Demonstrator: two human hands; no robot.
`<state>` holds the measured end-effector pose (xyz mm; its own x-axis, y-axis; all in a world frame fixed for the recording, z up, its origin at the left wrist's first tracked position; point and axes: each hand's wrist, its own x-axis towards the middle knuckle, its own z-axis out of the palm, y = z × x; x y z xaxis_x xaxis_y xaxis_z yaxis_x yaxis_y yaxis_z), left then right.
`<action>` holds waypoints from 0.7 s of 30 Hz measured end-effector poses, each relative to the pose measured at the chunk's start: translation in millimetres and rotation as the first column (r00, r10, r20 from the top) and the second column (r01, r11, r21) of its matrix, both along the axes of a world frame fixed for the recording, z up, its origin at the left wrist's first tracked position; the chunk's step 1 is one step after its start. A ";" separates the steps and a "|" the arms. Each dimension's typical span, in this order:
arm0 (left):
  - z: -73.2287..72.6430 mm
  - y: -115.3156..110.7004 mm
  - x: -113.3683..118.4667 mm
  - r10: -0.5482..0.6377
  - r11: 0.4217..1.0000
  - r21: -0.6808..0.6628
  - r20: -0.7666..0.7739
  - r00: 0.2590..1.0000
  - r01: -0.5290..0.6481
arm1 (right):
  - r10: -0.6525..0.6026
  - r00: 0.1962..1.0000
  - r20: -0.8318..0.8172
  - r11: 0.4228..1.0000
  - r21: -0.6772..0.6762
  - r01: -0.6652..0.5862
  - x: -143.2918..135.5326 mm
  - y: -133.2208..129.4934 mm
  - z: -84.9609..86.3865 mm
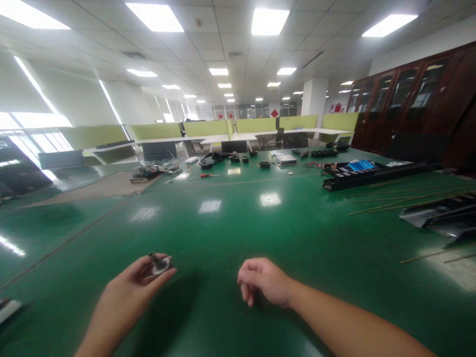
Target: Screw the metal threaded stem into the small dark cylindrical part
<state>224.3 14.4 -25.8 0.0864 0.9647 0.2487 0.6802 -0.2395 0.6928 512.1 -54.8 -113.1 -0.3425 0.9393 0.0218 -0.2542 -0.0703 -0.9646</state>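
My left hand (143, 281) is closed on a small round metal part (160, 266), held between the thumb and fingers above the green table (223, 218). The part has a pale, shiny disc face and a dark short stem sticking up; its exact kind is too blurred to tell. To the right, my right hand (262, 280) hovers over the same tabletop, apart from the left. Its fingers curl inward and down against each other. What is inside them, if anything, is hidden.
An orange-handled screwdriver (210, 175) lies toward the table's far side. Black plastic parts (211, 159) and a white box (285, 159) stand behind it. At right are a long black tray (368, 176) with blue packets (360, 165) and thin rods (394, 202). Cardboard (100, 187) lies at left.
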 end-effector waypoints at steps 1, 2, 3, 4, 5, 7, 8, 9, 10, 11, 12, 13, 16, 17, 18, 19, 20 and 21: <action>-2.2 3.8 16.9 -0.069 0.997 -0.034 0.071 0.995 0.071 | -0.044 0.999 -0.001 0.999 0.010 0.044 1.6 0.9 -0.2; -4.5 6.4 34.8 -0.135 0.989 -0.048 0.126 0.983 0.142 | -0.104 0.995 0.006 0.994 0.023 0.103 3.9 2.3 -0.4; -6.8 7.8 52.4 -0.187 0.979 -0.052 0.160 0.969 0.197 | -0.178 0.984 0.024 0.984 0.037 0.177 7.0 4.4 -0.6; -9.5 8.3 68.8 -0.226 0.970 -0.049 0.176 0.958 0.237 | -0.266 0.963 0.050 0.963 0.051 0.263 10.6 6.9 -0.9; -12.5 8.0 83.0 -0.262 0.961 -0.045 0.173 0.950 0.273 | -0.358 0.930 0.090 0.933 0.066 0.353 14.4 9.7 -1.4; -19.7 6.1 103.1 -0.318 0.946 -0.013 0.137 0.938 0.323 | -0.518 0.836 0.180 0.855 0.099 0.509 21.5 15.1 -3.2; -23.8 4.8 108.8 -0.346 0.937 0.002 0.116 0.931 0.348 | -0.561 0.798 0.220 0.828 0.120 0.548 24.1 17.1 -4.6; -27.9 3.6 112.0 -0.370 0.929 0.011 0.098 0.924 0.371 | -0.585 0.769 0.259 0.810 0.141 0.568 25.6 18.5 -6.2; -32.0 2.5 113.0 -0.389 0.921 0.015 0.085 0.917 0.389 | -0.588 0.754 0.293 0.808 0.161 0.567 26.1 19.0 -7.8; -36.0 1.7 112.4 -0.404 0.915 0.015 0.073 0.912 0.404 | -0.576 0.750 0.325 0.816 0.178 0.549 25.7 18.6 -9.4; -39.7 1.1 110.6 -0.418 0.908 0.011 0.057 0.907 0.418 | -0.557 0.752 0.353 0.830 0.192 0.524 24.4 17.4 -10.7; -43.1 0.6 108.3 -0.430 0.903 0.008 0.037 0.902 0.430 | -0.536 0.757 0.373 0.844 0.204 0.497 22.7 15.5 -11.6; -51.6 -0.8 101.6 -0.478 0.878 0.020 -0.029 0.878 0.478 | -0.502 0.750 0.430 0.865 0.258 0.430 17.1 7.5 -11.4; -53.9 -1.5 100.2 -0.499 0.865 0.033 -0.040 0.866 0.500 | -0.495 0.743 0.451 0.868 0.285 0.406 15.5 4.7 -10.4; -55.9 -2.5 99.5 -0.522 0.850 0.052 -0.044 0.852 0.523 | -0.495 0.733 0.465 0.868 0.304 0.393 14.3 2.3 -9.3; -57.4 -3.6 99.5 -0.547 0.833 0.072 -0.045 0.836 0.549 | -0.495 0.722 0.483 0.867 0.324 0.378 13.2 0.3 -8.0; -58.4 -4.8 100.0 -0.576 0.811 0.088 -0.046 0.816 0.578 | -0.494 0.713 0.498 0.867 0.342 0.363 12.4 -1.2 -6.8; -59.0 -6.0 101.1 -0.604 0.790 0.097 -0.045 0.796 0.605 | -0.489 0.712 0.503 0.869 0.351 0.348 11.8 -2.2 -5.7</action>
<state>325.3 8.4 -84.8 0.6471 0.6840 0.3368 0.3801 -0.6724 0.6352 523.9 -57.0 -118.8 0.0700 0.9821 0.1749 0.3822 0.1355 -0.9141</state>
